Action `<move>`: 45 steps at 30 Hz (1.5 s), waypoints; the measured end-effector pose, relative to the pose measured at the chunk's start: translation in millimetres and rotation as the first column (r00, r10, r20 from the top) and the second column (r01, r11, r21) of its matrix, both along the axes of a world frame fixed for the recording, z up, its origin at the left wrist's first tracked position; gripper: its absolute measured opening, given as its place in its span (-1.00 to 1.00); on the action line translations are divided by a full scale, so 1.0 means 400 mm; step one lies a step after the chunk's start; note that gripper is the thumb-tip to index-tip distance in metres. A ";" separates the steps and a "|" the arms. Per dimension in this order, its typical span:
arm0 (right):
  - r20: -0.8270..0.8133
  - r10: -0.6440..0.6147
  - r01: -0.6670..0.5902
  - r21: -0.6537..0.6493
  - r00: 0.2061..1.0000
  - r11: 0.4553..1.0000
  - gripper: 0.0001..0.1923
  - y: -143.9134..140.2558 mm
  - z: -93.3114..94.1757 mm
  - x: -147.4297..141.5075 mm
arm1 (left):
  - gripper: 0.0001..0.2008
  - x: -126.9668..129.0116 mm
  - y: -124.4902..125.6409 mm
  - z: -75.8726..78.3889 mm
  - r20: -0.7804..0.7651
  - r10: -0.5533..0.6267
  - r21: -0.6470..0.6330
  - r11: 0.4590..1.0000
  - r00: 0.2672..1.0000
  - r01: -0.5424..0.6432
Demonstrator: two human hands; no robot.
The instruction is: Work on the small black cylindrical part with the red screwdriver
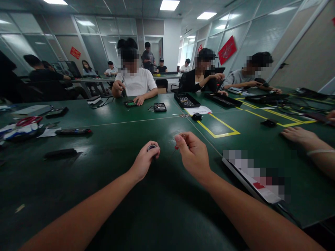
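Both my hands are held above the green table [125, 209], a short gap apart. My left hand [145, 158] is closed around a small round object with a pale rim and dark middle [151, 148]; its exact kind is unclear. My right hand [195, 153] pinches a small brownish piece with a red part [176, 147] between thumb and fingers. Something thin and pale sticks out below the red part. My fingers cover much of both objects.
To the right lie a tablet-like device [261, 195] and another person's hand [300, 136]. Ahead are a small black block [196, 116], yellow tape [227, 134] and black parts trays [186, 100]. A dark pen-like tool [73, 132] lies left. Several people sit across the table.
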State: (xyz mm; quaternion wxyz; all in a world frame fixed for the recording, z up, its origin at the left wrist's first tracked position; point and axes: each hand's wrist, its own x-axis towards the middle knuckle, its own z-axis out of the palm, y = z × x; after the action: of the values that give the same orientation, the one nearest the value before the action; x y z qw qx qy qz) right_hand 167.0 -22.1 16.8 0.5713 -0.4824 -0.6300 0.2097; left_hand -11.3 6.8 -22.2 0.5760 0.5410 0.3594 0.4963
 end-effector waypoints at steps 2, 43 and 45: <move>-0.005 -0.003 0.003 -0.002 1.000 1.000 -0.70 -0.003 0.000 -0.001 | -0.75 -0.008 0.000 -0.017 -0.133 -0.017 0.102 0.994 0.991 0.031; 0.152 0.006 -0.007 0.009 0.988 1.000 -0.81 -0.008 -0.015 -0.007 | -0.69 -0.027 0.004 -0.056 -0.413 0.220 0.381 0.923 0.884 -0.052; 0.142 0.063 -0.059 -0.028 0.988 0.998 -0.82 -0.010 -0.017 -0.008 | -0.69 -0.028 0.007 -0.058 -0.414 0.235 0.380 0.922 0.879 -0.067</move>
State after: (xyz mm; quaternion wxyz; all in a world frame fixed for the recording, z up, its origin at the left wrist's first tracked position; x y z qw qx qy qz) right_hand 163.9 -26.1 9.9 0.5123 -0.4835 -0.6811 0.1997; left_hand -22.4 9.8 -45.4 0.3283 0.7060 0.4296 0.4574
